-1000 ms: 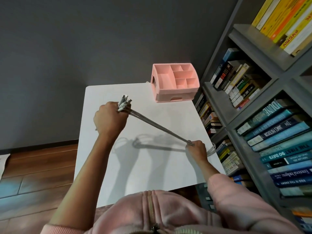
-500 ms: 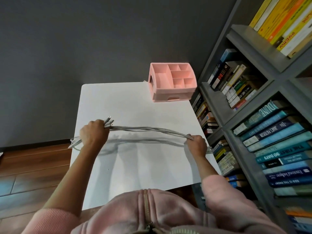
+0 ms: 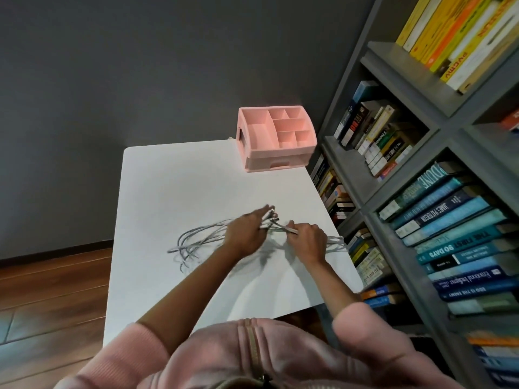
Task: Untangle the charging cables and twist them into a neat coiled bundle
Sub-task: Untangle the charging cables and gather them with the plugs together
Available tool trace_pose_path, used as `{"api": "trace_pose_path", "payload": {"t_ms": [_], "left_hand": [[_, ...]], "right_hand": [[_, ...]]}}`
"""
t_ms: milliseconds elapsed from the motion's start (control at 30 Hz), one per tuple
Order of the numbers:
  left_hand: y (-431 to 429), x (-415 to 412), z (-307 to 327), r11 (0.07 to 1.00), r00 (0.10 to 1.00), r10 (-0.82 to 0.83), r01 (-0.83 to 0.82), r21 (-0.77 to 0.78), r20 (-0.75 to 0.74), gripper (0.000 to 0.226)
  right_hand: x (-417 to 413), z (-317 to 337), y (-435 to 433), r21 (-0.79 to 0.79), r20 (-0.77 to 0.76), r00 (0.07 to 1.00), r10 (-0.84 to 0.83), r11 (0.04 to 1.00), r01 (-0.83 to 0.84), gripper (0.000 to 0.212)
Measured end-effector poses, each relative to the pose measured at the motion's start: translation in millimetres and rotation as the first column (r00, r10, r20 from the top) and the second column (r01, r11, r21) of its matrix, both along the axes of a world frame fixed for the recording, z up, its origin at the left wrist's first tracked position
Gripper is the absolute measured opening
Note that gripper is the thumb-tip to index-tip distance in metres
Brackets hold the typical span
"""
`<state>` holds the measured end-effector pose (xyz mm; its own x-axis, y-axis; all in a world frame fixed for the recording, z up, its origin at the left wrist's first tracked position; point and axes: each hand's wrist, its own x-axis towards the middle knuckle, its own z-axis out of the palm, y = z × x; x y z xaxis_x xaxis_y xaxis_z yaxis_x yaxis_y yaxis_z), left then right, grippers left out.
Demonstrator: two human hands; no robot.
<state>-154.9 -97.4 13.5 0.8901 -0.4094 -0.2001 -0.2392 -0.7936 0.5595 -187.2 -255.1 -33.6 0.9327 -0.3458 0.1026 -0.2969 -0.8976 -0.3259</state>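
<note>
The charging cables (image 3: pixel 196 242) are a bundle of thin grey-white strands in the middle of the frame, above the white worktop (image 3: pixel 174 192). Both hands meet on them. The left hand (image 3: pixel 245 234) holds the bundle near its plug ends. It is blurred, with its fingers reaching toward the upper right, and the small metal-tipped plugs stick out just beyond them. Left of that hand the strands fan out into several loose, uneven loops that cross one another and cast a grey shadow on the worktop. The right hand (image 3: pixel 306 240) is curled around the strands just beside the left hand, with a white plug at its knuckles. A short run of cable leaves it toward the worktop's right edge. A pink organizer (image 3: pixel 276 161) stands at the far right corner, well apart. A bookshelf (image 3: pixel 398 192) fills the right of the frame.
</note>
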Motion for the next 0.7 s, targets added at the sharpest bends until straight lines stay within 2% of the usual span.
{"api": "trace_pose_path", "payload": {"t_ms": [100, 200, 300, 400, 500, 700], "left_hand": [[-17, -8, -12, 0.997, 0.994, -0.009, 0.001, -0.072, -0.106, 0.028], [-18, -10, -11, 0.999, 0.987, 0.035, -0.036, -0.005, -0.159, 0.036], [-21, -14, 6, 0.992, 0.986, 0.124, -0.125, 0.003, -0.111, 0.043], [-27, -23, 29, 0.987, 0.986, 0.160, -0.161, -0.022, -0.054, 0.043], [-24, -24, 50, 0.969, 0.973, 0.229, -0.231, -0.089, -0.023, 0.040], [-18, -33, 89, 0.962, 0.967, 0.235, -0.218, -0.162, 0.094, 0.035]], "right_hand": [[4, 7, 6, -0.003, -0.029, 0.999, 0.035, 0.999, -0.035, 0.041], [0, 5, 5, 0.001, -0.045, 0.997, 0.058, 0.998, -0.058, 0.039], [-3, -1, -11, 0.113, -0.026, 0.999, 0.030, 0.993, -0.027, 0.040], [2, -5, -19, 0.205, 0.101, 0.995, 0.016, 0.978, -0.037, 0.049], [4, -9, -28, 0.303, 0.152, 0.987, -0.048, 0.953, 0.000, 0.049], [3, -12, -51, 0.480, 0.178, 0.972, -0.153, 0.876, 0.050, 0.052]]}}
